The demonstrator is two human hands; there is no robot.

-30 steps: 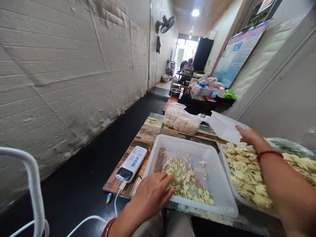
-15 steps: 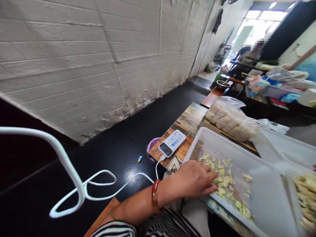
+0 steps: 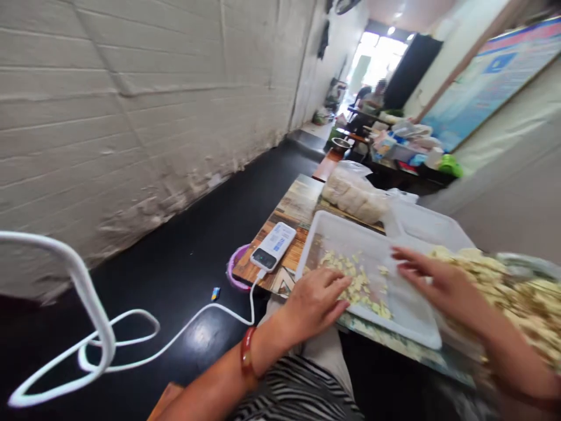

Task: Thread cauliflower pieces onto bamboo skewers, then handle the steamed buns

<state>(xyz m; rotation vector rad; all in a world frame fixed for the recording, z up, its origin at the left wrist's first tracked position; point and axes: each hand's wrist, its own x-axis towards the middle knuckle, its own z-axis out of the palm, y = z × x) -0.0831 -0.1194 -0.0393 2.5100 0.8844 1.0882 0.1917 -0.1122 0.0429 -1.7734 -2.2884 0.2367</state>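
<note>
My left hand [image 3: 314, 303] rests on the near rim of a white tray [image 3: 412, 318], fingers spread and touching the small pale yellow-green chopped pieces [image 3: 354, 285] inside it. My right hand [image 3: 432, 280] hovers over the same tray, fingers stretched out flat, holding nothing; it is blurred by motion. To the right a second white tray [image 3: 427, 222] holds a heap of larger pale vegetable chunks [image 3: 511, 289].
A white power bank [image 3: 273, 247] with a white cable [image 3: 175, 342] lies on the table's left edge. A clear bag of white lumps [image 3: 354, 196] lies behind the trays. The black floor [image 3: 188, 257] and white brick wall are left. A person sits at far cluttered tables [image 3: 394, 146].
My right hand left the far tray of chunks and came across over the near tray. The left hand stayed at the chopped pieces. The view swung left, then back.
</note>
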